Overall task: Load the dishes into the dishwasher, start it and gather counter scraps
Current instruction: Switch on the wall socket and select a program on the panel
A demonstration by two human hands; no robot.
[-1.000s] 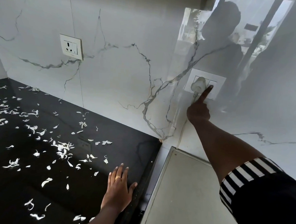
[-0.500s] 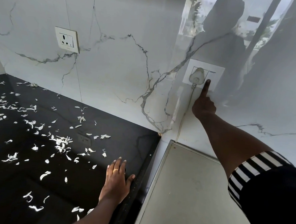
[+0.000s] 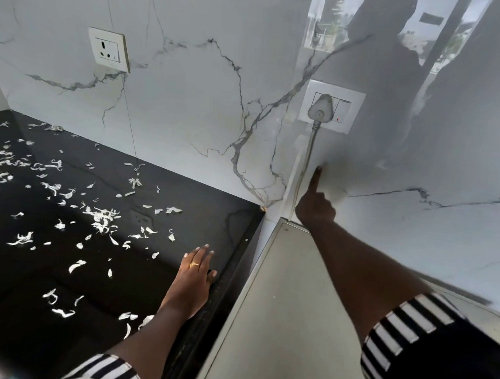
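Right hand (image 3: pixel 315 206): index out, rest curled; left hand (image 3: pixel 192 282) flat on glossy black counter (image 3: pixel 15 315). We verify white wall switch (image 3: pixel 343 110) red mark.

R hand (image 3: pixel 315 206) off the switch (image 3: pixel 343 110) — dropped beside the cord (image 3: pixel 308 154); switch's red mark now uncovered.

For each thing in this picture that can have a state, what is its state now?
Left hand: flat on the black counter, holding nothing.
Right hand: index finger pointing up, holding nothing.
Plug: inserted in the right socket.
Left socket: empty.
Scraps: scattered on the counter, not gathered.
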